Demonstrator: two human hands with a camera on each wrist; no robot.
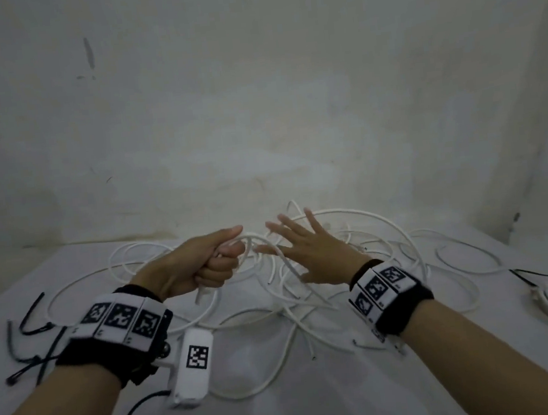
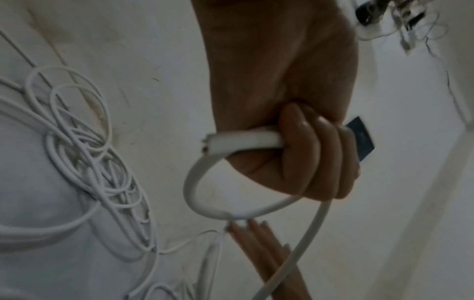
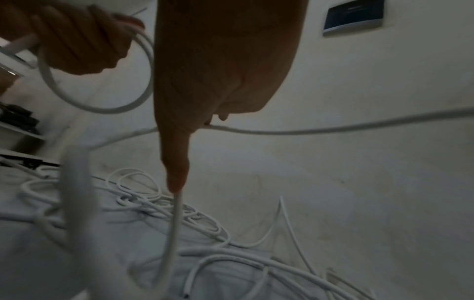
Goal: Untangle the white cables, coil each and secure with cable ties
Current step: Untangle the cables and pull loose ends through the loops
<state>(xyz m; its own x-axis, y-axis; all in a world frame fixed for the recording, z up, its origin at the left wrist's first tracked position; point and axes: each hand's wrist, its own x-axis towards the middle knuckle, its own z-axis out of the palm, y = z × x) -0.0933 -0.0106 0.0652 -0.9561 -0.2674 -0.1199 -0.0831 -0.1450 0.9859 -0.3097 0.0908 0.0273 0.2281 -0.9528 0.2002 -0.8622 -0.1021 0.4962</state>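
Head view shows the left hand (image 1: pixel 201 267) squeezed tight around a small loop of white cable (image 2: pixel 246 140), lifted above the pile of cables (image 1: pixel 307 287) on the surface (image 1: pixel 351 400). The right hand (image 1: pixel 317 253) is spread wide, holding nothing. I think it should slide along the loose cable, feeding even loops to the left hand, and pull gently so knots don't tighten.
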